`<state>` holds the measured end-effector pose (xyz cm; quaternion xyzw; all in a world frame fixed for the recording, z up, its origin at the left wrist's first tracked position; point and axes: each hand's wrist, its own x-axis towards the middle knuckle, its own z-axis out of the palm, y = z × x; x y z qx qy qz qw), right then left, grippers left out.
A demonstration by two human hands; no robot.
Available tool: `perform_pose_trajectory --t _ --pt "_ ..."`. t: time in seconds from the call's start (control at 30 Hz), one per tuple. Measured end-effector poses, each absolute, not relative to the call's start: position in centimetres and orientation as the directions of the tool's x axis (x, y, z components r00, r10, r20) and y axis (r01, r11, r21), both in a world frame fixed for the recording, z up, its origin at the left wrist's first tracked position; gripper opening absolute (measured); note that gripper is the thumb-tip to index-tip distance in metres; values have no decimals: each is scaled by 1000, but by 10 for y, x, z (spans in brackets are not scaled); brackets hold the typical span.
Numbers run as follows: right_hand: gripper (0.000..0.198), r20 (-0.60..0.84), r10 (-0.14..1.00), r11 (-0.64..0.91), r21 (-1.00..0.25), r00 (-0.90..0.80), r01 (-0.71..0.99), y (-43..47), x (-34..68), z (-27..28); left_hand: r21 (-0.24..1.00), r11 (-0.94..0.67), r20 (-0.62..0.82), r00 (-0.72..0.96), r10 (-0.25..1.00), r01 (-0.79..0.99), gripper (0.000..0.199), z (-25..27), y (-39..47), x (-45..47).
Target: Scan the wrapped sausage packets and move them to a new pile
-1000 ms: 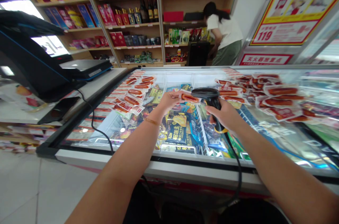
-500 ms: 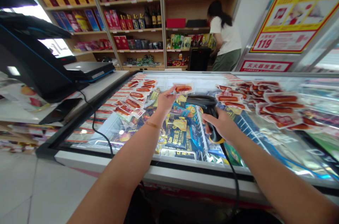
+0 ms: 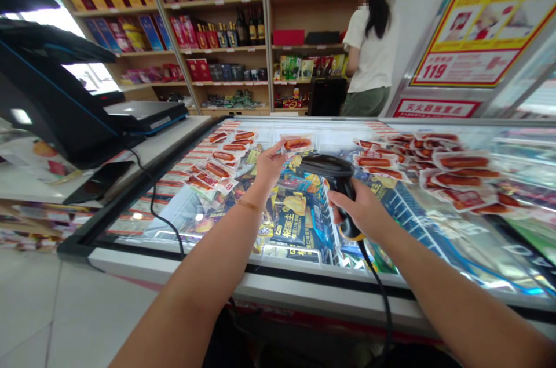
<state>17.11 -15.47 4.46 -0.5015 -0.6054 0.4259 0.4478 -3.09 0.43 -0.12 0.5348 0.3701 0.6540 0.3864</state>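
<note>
A clear-wrapped sausage is pinched at its left end by my left hand, above the freezer's glass top. My right hand grips the handle of a black barcode scanner, whose head points left, close to the sausage pack. From the handle a black cable runs down over the freezer's front edge. Several packed sausages lie spread on the glass left of my left hand. A larger heap of sausage packs rests on the glass to the right.
Bagged frozen goods show beneath the glass. At the left, a black scale and a phone-like black slab sit on a counter. Another cable crosses the freezer's left side. A person stands beyond, by the shelves.
The scanner and my right hand have shifted slightly left. The held sausage pack moved a little left too. The person at the back has straightened up.
</note>
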Motion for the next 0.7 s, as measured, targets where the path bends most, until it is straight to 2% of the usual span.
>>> perform_pose_trajectory --t 0.37,0.7 --pt "30 115 988 135 -966 -99 220 -155 173 46 883 -465 452 -145 880 -68 50 2 1 -31" --pt "26 121 991 129 -974 -55 187 -148 175 45 909 -388 371 -130 920 -152 58 0 -2 -26"
